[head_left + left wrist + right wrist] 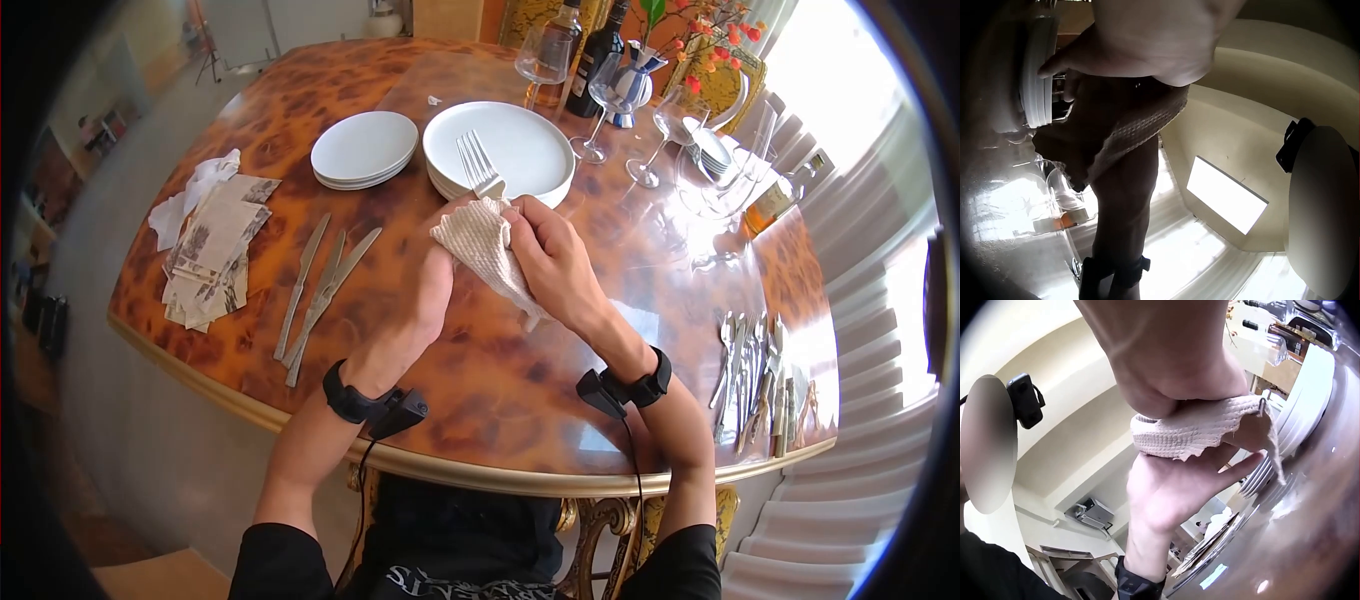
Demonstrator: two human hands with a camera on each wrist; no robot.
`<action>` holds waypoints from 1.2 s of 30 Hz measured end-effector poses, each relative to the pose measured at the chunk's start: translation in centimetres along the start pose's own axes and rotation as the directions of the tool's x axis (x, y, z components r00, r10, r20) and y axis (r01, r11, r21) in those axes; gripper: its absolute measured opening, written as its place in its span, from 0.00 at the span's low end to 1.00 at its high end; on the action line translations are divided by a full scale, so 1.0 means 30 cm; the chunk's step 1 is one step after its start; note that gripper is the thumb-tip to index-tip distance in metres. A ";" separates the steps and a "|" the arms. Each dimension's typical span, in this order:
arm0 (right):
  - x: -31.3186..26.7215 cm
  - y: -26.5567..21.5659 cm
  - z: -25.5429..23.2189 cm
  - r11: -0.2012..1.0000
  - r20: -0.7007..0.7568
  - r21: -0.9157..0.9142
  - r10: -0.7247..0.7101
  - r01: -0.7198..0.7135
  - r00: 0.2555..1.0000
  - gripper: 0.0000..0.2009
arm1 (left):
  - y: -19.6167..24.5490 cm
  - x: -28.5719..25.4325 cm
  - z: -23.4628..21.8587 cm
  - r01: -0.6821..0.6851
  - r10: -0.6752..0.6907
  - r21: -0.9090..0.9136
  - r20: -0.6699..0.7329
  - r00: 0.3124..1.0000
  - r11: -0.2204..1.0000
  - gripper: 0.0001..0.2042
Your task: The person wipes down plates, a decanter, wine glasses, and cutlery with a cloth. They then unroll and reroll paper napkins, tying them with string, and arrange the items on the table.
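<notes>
1. The fork (479, 166) lies with its tines over the stack of large white plates (530, 140); its handle end disappears into the beige waffle-weave cloth (486, 252) just in front of that stack.
2. The left hand (437, 290) cups the cloth from below, fingers curled up around it — the right wrist view shows the palm under the folded fabric.
3. The right hand (548, 258) clenches the cloth from above, its fingers wrapped over the bundle.
4. Left of the large plates sits a stack of smaller plates (364, 148); nearer the table edge lie three knives (322, 290) and a pile of napkins (212, 252).
5. Right of the large plates stand wine glasses (610, 100) and bottles (598, 45) — more cutlery (752, 368) lies near the right edge.
</notes>
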State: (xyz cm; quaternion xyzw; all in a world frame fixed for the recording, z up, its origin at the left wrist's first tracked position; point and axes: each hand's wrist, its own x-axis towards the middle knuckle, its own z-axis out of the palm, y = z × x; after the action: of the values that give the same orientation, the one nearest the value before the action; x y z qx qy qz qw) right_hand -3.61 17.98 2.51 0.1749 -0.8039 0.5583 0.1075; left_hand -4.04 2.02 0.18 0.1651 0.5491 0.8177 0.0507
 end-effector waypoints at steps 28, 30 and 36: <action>-0.029 -0.064 -0.017 0.667 0.565 0.436 0.319 -0.604 0.761 0.16 | 0.083 0.105 -0.161 -0.208 0.257 -0.397 0.076 0.963 0.894 0.19; -0.031 -0.079 -0.009 0.643 0.563 0.447 0.337 -0.621 0.754 0.16 | 0.069 0.105 -0.153 -0.221 0.268 -0.410 0.061 0.962 0.885 0.19; -0.038 -0.005 0.051 0.944 0.353 0.070 0.278 -0.321 0.893 0.18 | 0.022 0.057 -0.055 0.024 -0.028 -0.143 -0.028 0.999 0.989 0.16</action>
State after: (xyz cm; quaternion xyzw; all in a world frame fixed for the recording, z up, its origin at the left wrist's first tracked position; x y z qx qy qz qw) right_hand -2.48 16.68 1.68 0.1487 -0.7905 0.5796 -0.1310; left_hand -6.12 0.75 0.59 0.1416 0.4920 0.8565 0.0648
